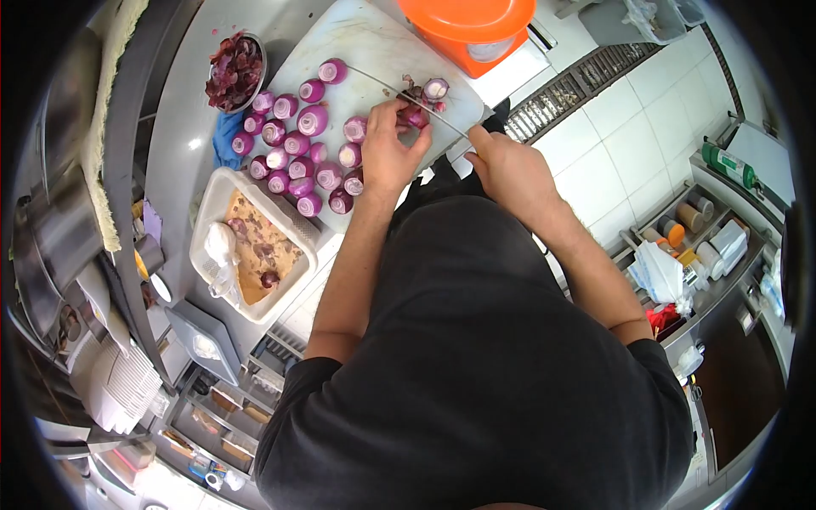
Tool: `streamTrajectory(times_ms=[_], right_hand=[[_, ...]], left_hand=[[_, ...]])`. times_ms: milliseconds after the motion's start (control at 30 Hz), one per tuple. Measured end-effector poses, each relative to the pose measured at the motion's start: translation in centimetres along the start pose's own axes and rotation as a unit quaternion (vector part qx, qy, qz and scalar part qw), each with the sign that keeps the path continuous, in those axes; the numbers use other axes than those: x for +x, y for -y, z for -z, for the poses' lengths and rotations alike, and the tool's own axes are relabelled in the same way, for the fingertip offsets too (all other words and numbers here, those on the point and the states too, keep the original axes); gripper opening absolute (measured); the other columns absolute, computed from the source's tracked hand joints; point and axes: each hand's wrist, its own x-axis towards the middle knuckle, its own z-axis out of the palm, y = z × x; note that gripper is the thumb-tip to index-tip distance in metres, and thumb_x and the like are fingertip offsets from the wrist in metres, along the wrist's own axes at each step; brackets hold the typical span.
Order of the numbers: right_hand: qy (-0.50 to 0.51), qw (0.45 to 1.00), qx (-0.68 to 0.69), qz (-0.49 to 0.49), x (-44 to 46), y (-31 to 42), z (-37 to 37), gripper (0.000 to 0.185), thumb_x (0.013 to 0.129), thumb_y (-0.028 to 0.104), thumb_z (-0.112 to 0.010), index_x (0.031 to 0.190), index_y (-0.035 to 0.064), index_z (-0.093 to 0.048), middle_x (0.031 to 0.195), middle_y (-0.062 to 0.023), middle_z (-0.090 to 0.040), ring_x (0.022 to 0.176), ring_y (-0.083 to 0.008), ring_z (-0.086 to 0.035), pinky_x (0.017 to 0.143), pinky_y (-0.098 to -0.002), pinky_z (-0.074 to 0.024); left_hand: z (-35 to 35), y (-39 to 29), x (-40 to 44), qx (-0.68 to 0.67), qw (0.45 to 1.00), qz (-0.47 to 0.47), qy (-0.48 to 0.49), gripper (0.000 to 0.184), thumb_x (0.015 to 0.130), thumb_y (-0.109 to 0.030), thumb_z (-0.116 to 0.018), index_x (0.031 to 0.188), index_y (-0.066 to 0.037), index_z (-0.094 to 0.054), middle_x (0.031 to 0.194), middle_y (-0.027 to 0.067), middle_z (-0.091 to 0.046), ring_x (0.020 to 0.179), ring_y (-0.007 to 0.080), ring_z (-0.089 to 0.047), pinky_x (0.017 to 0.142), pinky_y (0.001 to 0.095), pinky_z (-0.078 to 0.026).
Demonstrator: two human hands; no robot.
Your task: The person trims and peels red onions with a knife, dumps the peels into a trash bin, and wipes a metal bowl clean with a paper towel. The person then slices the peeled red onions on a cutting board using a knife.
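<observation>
My left hand is closed around a red onion on the white cutting board, the thumb and fingers at its sides. In my right hand is the handle of a long knife, whose thin blade reaches leftward over the board, passing close to that onion. A cut onion piece and bits of skin lie just beyond the blade. Left of my left hand, several peeled red onions with trimmed ends stand in a loose group.
A metal bowl of onion skins stands at the upper left, a blue cloth below it. A pale plastic tub holds skins and a plastic bag. An orange-lidded container sits beyond the board. Drawers with jars are at right.
</observation>
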Motion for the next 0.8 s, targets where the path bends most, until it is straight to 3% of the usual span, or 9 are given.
streamTrajectory(times_ms=[433,533,800], right_hand=[[0.057,0.997,-0.015,-0.052,-0.5,1.2,-0.1,0.019,0.102,0.017,-0.061,0.111,0.0019,-0.054,0.09,-0.0219,-0.072,0.084,-0.0413,-0.073,0.07,-0.0523,-0.0584],[0.061,0.997,-0.011,-0.051,0.5,1.3,-0.5,0.018,0.101,0.015,-0.061,0.11,0.001,-0.053,0.088,-0.0228,-0.073,0.082,-0.0418,-0.074,0.069,-0.0537,-0.0577],[0.046,0.998,0.002,-0.032,4.5,0.7,-3.8,0.019,0.102,0.017,-0.06,0.111,0.0012,-0.054,0.088,-0.0236,-0.073,0.083,-0.0431,-0.074,0.07,-0.055,-0.0576]], left_hand=[[0.7,-0.3,0.9,0.02,0.999,-0.011,0.03,0.043,0.081,-0.013,-0.084,0.118,-0.004,-0.062,0.114,0.0123,-0.066,0.099,0.0284,-0.07,0.085,0.0385,-0.062],[0.7,-0.4,0.9,0.032,0.999,-0.021,0.034,0.043,0.081,-0.003,-0.084,0.12,-0.001,-0.065,0.12,0.0139,-0.065,0.103,0.0231,-0.073,0.086,0.0337,-0.065],[0.5,0.1,0.7,-0.002,1.0,-0.008,0.029,0.048,0.081,-0.001,-0.084,0.123,0.0,-0.063,0.119,0.0133,-0.065,0.102,0.0225,-0.073,0.089,0.0333,-0.065]])
